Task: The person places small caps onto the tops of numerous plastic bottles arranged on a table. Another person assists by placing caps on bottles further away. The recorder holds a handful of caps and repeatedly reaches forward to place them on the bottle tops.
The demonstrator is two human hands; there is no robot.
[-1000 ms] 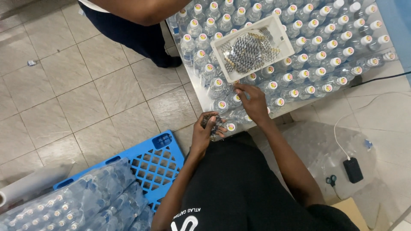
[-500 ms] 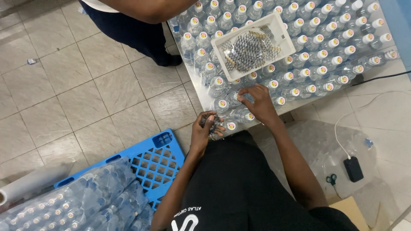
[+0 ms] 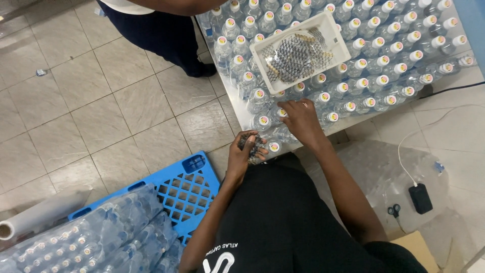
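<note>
Several clear plastic bottles with white caps [image 3: 353,76] stand packed together on a metal table [image 3: 232,106]. My left hand [image 3: 245,151] is closed around a bunch of small dark seal bands [image 3: 251,143] near the table's front edge. My right hand [image 3: 300,117] rests on top of a bottle [image 3: 281,113] in the front rows, fingers curled at its cap. A white tray [image 3: 299,51] holding more of the dark bands lies on top of the bottles.
Another person in dark trousers [image 3: 166,35] stands at the table's far left corner. A blue plastic pallet [image 3: 172,184] carries shrink-wrapped bottle packs [image 3: 91,242]. A film roll [image 3: 35,217], a charger with white cable [image 3: 419,197], scissors [image 3: 394,210] and a cardboard box [image 3: 414,250] lie on the tiled floor.
My right hand shifted slightly left along the front rows to another bottle cap. My left hand stayed at the table edge with the bands.
</note>
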